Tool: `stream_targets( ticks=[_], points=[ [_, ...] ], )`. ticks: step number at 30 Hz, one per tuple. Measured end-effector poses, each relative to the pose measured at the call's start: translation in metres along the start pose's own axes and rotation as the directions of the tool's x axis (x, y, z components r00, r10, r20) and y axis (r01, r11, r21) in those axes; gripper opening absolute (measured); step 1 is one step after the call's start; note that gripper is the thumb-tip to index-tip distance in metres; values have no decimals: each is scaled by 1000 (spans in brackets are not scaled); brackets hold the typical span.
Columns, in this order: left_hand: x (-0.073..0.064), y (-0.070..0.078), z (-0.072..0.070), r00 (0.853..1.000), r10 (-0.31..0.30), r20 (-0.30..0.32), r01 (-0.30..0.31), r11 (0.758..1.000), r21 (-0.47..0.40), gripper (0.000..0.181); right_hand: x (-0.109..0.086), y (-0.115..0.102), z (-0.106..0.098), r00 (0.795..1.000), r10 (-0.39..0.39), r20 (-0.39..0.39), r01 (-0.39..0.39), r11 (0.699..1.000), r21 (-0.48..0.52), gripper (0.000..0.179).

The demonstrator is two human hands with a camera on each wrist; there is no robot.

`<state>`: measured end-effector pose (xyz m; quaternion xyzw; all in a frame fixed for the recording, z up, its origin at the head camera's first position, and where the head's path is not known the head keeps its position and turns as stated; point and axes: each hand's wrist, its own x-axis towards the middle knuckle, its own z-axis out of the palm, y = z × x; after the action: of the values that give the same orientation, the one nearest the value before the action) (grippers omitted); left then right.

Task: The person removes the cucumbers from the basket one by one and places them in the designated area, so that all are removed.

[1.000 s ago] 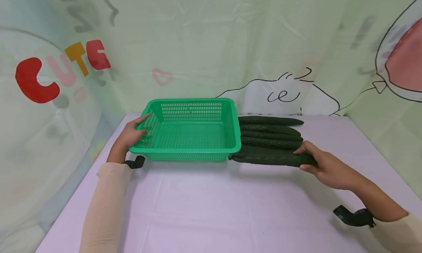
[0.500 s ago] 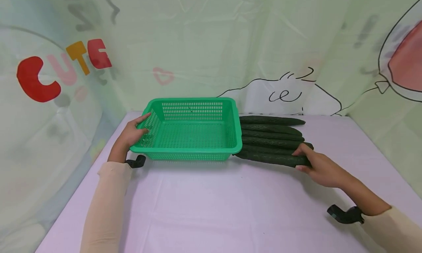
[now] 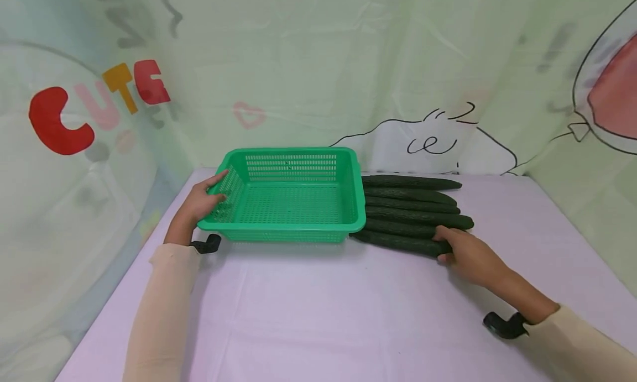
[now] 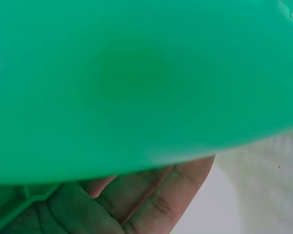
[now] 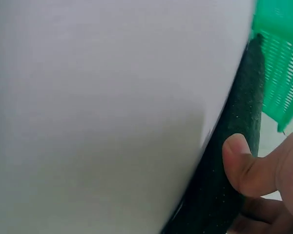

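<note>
A green plastic basket (image 3: 286, 227) with slotted walls stands at the middle left of the table, and no items show inside it. My left hand (image 3: 199, 202) grips its left rim; in the left wrist view the fingers (image 4: 161, 200) show below the blurred green rim (image 4: 136, 97). Right of the basket lie several long dark cucumbers (image 3: 413, 212), side by side. My right hand (image 3: 470, 255) holds the right end of the nearest cucumber (image 3: 398, 242). The right wrist view shows my thumb (image 5: 239, 151) pressed along this cucumber (image 5: 241, 102), whose far tip overlaps the basket.
A pale lilac cloth covers the table (image 3: 298, 304). Behind it hangs a printed curtain (image 3: 298, 67) with letters and drawings, which also closes off the left and right sides. A black wrist mount (image 3: 505, 325) sits on the right forearm.
My right hand has brought the nearest cucumber down beside the others and shifted left along it. The cucumbers behind it now show more. My left hand stays on the basket rim.
</note>
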<state>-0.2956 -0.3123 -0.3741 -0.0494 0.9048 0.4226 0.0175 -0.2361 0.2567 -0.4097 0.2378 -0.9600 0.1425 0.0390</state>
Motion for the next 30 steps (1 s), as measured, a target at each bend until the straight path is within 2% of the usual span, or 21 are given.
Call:
stream_targets(
  ticks=[4, 8, 14, 21, 30],
  points=[
    [-2, -6, -4, 1000, 0, -15, 0, 1000, 11, 68, 6, -7, 3, 1000, -21, -11, 21, 999, -31, 27],
    [-6, -8, -7, 1000, 2, -1, -2, 1000, 10, 69, 9, -10, 5, 1000, -25, 8, 26, 998, -50, 29],
    [-7, -2, -8, 999, 26, 24, -26, 1000, 3, 69, 6, -12, 4, 1000, 2, 21, -1, 998, -58, 29],
    [-5, 5, -11, 999, 13, 45, -14, 1000, 9, 69, 3, -13, 4, 1000, 10, 1, -10, 999, -50, 30],
    [0, 2, -3, 998, 18, 56, -17, 1000, -20, 70, 0, -12, 2, 1000, 17, -19, -18, 997, -81, 32]
  ],
)
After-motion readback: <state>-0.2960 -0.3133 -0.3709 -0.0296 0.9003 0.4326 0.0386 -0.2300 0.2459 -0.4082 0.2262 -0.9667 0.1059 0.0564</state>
